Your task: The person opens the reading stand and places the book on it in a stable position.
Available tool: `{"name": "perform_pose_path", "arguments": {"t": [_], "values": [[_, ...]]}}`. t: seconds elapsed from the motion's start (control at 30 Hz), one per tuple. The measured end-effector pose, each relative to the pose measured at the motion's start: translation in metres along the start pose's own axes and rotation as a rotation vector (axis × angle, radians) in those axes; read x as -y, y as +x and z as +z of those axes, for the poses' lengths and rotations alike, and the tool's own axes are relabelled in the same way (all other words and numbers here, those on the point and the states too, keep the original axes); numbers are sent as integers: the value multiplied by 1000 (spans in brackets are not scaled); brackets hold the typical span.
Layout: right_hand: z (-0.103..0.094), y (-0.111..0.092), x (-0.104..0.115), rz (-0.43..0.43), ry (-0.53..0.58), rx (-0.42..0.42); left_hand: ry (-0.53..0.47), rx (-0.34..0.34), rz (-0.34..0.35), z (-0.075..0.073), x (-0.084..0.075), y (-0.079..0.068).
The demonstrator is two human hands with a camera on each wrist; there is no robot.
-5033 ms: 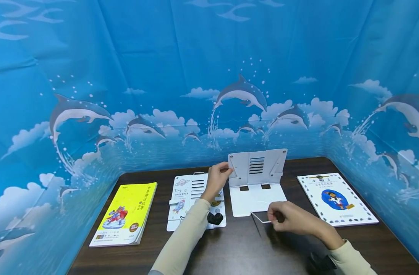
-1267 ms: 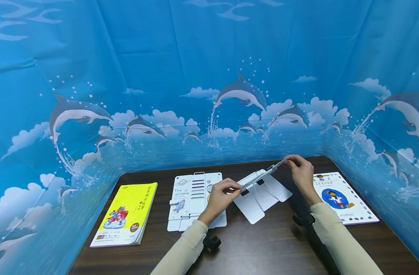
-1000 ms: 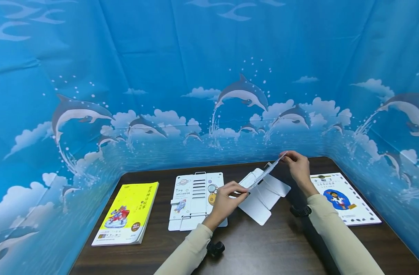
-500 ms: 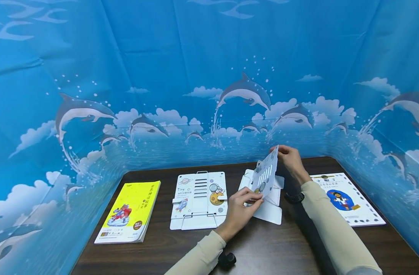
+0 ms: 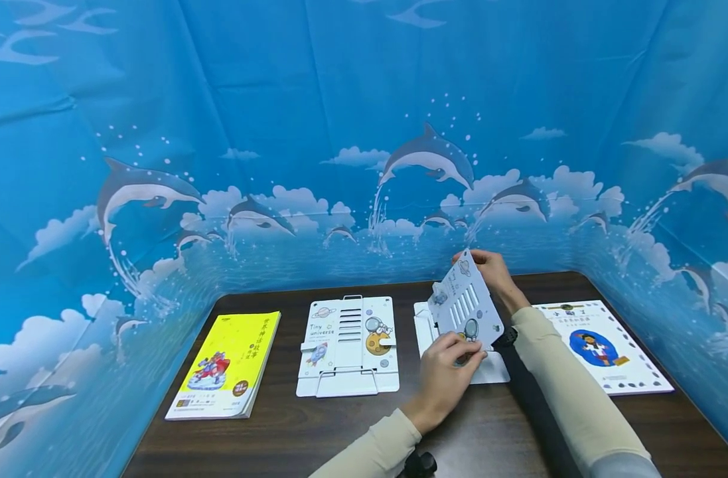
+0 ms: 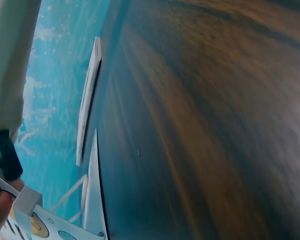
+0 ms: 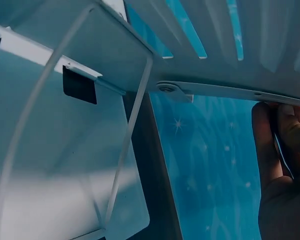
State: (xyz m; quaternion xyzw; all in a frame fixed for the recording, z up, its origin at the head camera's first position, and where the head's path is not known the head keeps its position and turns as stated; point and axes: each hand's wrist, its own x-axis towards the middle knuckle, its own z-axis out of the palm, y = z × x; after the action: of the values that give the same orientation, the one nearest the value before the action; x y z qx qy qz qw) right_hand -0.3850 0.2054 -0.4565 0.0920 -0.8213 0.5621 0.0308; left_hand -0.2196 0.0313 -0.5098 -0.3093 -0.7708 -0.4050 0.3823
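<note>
Both hands hold a white book stand (image 5: 459,302) right of centre in the head view. Its slotted panel, printed with planets and "Tiny universe", leans up from a flat base plate (image 5: 489,369) and faces toward me. My left hand (image 5: 440,382) pinches the panel's near lower edge. Behind the panel, my right hand (image 5: 494,269) grips its far upper edge, some fingers hidden. In the right wrist view, thin wire legs (image 7: 122,145) run from the panel's back to the base, and the right hand (image 7: 282,155) pinches the panel's rim.
A second matching book stand (image 5: 348,345) lies flat left of the held one. Farther left is a yellow book (image 5: 226,365); a white book (image 5: 602,345) lies at the right, partly behind the right sleeve. A blue dolphin-print curtain (image 5: 280,166) borders the dark wooden table (image 5: 316,431).
The book stand has turned around, from its plain back showing to its printed front facing me. My right hand moved from the near wire leg to the far upper edge, my left to the lower edge.
</note>
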Motion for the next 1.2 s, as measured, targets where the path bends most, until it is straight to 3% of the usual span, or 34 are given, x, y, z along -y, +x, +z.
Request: {"name": "perform_pose_path", "arguments": {"t": [0.23,0.47,0.63,0.77,0.87,1.0,1.2], "values": [[14,-2,11,-73,111,128,78,-8,-42,14,-16,2],[19,-2,15,-141,146,176,97,-14,-97,22,-22,4],[12,-3,16,-122,97,217,91,29,-95,19,-20,4],[-2,-4,12,-60,-32,213,50,55,-120,12,-16,4],[-15,-8,8,-13,-101,175,-45,65,-204,4,-8,8],[-29,-22,6,14,-98,125,-153,79,-349,-8,6,20],[-35,-59,10,21,-116,37,-211,68,-487,-21,31,46]]}}
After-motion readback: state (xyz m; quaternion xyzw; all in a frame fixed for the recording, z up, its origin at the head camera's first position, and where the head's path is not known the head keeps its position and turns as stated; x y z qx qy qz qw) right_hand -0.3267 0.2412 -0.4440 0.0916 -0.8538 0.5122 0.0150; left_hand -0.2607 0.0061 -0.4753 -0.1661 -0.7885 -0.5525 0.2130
